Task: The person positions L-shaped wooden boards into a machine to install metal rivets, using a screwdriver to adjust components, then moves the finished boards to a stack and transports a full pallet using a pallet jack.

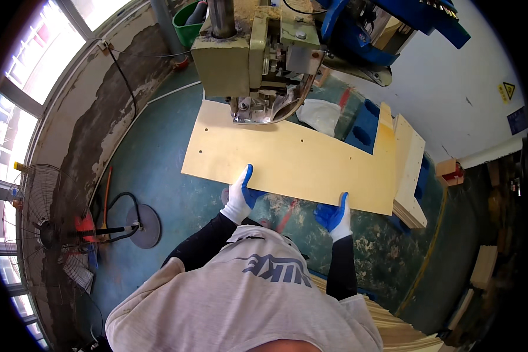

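A pale L-shaped wooden panel [287,158] with several small holes lies level in front of me. Its far left part reaches under the metal head [253,110] of a grey-green machine [223,64]. My left hand [239,196], in a white glove with blue-coated fingers, grips the panel's near edge left of the middle. Farther right, my right hand [335,219], gloved alike, grips the same edge. Both thumbs rest on top, while the other fingers are partly hidden below the panel. Whether the machine head touches the wood I cannot tell.
Right of the panel stands a stack of similar wooden pieces [409,164]. More boards [393,322] are piled by my right side. A white bag [320,116] lies behind the panel. On the left are a fan [47,234] and its round base [145,226].
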The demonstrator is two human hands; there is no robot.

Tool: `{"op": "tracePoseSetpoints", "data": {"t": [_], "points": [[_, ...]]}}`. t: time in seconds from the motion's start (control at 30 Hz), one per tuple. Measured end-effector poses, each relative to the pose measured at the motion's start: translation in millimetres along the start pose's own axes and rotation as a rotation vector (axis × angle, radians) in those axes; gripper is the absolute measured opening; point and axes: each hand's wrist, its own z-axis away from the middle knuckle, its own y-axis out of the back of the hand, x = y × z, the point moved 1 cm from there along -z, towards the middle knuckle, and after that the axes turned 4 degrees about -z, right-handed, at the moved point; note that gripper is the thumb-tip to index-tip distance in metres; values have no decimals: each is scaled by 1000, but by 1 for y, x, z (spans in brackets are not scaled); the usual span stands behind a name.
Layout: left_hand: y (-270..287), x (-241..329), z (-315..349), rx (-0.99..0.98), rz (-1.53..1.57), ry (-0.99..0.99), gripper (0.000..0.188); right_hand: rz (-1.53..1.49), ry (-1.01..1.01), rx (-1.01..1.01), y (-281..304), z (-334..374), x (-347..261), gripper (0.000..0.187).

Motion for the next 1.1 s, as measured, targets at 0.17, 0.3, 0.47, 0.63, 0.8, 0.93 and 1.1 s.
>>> {"op": "tracePoseSetpoints", "data": {"t": [0.17, 0.3, 0.47, 0.63, 0.8, 0.93, 1.1], "points": [[25, -12, -15, -53, 26, 5, 43, 630, 278, -140, -26, 55, -37, 48], [20, -7, -13, -112, -15, -12, 45, 502, 685, -400, -128, 105, -116, 30], [28, -6, -18, -33, -70, -46, 46, 438, 1128, -453, -267, 134, -176, 18], [21, -9, -17, -51, -54, -28, 48, 418, 1639, -451, -353, 132, -230, 24], [24, -11, -19, -66, -33, -39, 44, 541, 1989, -173, -377, 121, -240, 26], [23, -8, -16, -64, -18, -28, 42, 254, 1722, -437, -387, 138, -238, 28], [24, -8, -15, -78, -22, -34, 41, 149, 1733, -358, -403, 138, -241, 32]]}}
